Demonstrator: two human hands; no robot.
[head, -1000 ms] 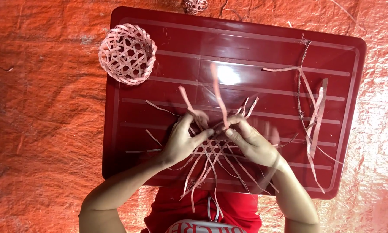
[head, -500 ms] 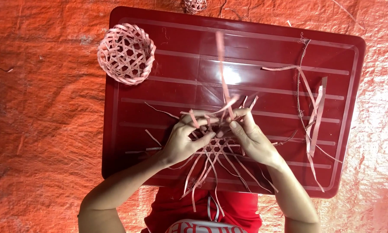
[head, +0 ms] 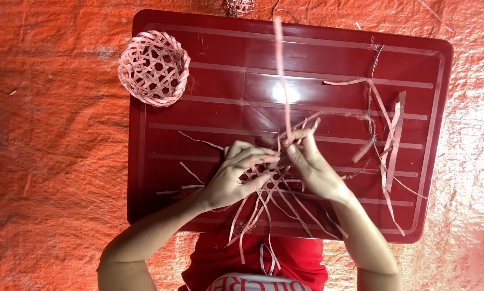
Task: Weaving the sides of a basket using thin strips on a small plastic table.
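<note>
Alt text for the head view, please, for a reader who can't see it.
Two bare hands, left hand and right hand, weave pink strips on a dark red tray. One long strip rises from the right hand; a finished woven basket sits at the tray's corner.

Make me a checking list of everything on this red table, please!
Surface: red ribbed table on an orange woven sheet.
Job's things: flat open weave of pink strips under both hands; one long strip standing up from it.
Clutter: finished pink basket at the table's corner; loose strips; small woven ball at the far edge.
Hands: left hand presses the weave; right hand fingers pinch the long strip.
Cables: nothing seen.
Surroundings: red shirt.
</note>
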